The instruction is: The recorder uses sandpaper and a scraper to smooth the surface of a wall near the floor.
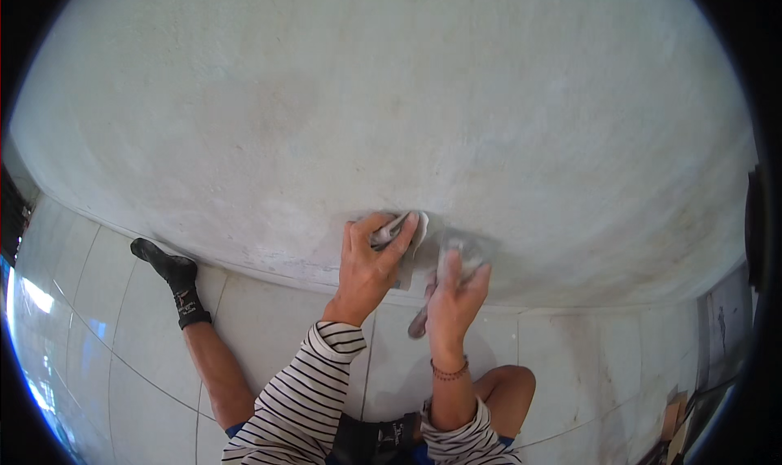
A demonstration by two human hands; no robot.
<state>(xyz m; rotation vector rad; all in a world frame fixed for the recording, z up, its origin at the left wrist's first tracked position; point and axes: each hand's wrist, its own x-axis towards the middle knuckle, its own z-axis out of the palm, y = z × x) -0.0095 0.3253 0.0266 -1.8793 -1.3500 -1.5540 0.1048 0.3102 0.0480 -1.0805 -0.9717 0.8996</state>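
My left hand (366, 269) pinches a crumpled, folded sheet (418, 230), pale on one side, close against the lower part of a painted wall (391, 111). It may be sandpaper; a small grey flat piece shows below the fingers, too hidden to name. Just to the right, my right hand (455, 294) grips a putty knife (417, 326). Its rounded handle end sticks out below the palm on the left side. The blade looks blurred and faces the wall, with a finger laid along it. I cannot tell whether the blade touches the surface.
Pale tiles (293, 343) cover the floor up to the wall's foot. My outstretched leg ends in a black sock (168, 266) near the wall at left; the other leg is bent. A grey panel (724, 330) and brown cardboard-like pieces (672, 416) stand at the right edge.
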